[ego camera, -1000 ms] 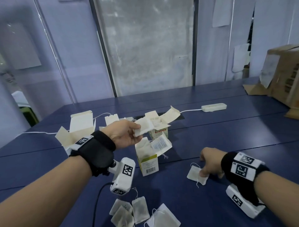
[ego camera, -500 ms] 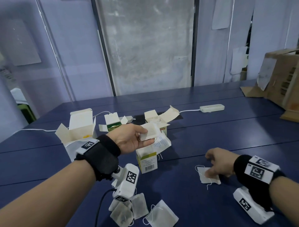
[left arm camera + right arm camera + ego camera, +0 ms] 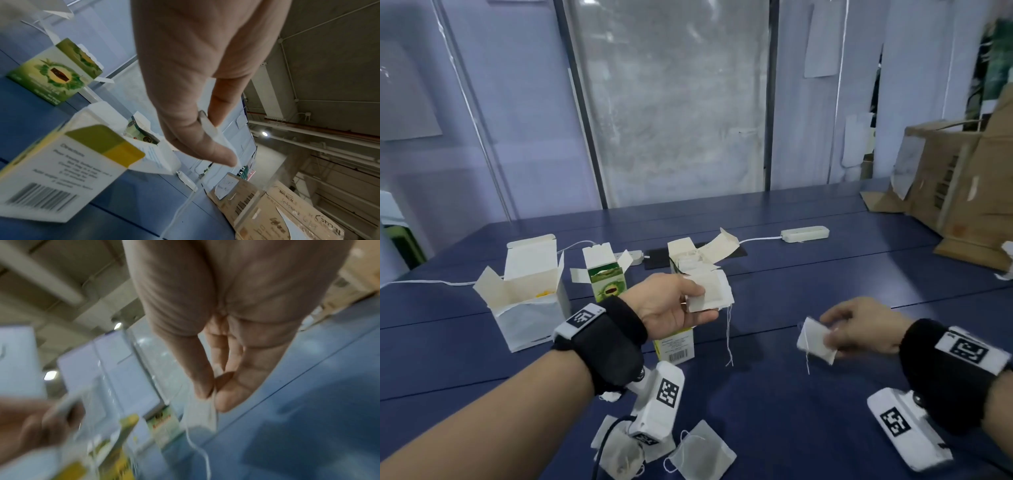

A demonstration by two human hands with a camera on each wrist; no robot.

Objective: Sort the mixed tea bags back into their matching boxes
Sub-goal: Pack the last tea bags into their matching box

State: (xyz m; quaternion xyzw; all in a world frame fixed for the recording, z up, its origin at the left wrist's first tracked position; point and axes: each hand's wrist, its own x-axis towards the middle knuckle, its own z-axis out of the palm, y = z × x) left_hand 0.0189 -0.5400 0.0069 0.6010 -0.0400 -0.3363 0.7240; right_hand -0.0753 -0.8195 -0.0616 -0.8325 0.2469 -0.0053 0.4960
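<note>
While pinched, tea bags (image 3: 710,294) in both hands (image 3: 671,305).

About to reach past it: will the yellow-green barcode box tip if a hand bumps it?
Probably. The yellow-green barcode box stands tall on a narrow base, flaps open, so it looks light. The left hand holds a tea bag just above it.

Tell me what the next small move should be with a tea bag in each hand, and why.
Probably lower the left hand and slip its tea bag into the open yellow-green box just beneath it. That hand pinches the bag right above the box, while the right hand holds its own tea bag off to the side, away from every box. Whether bag and box match cannot be read.
</note>
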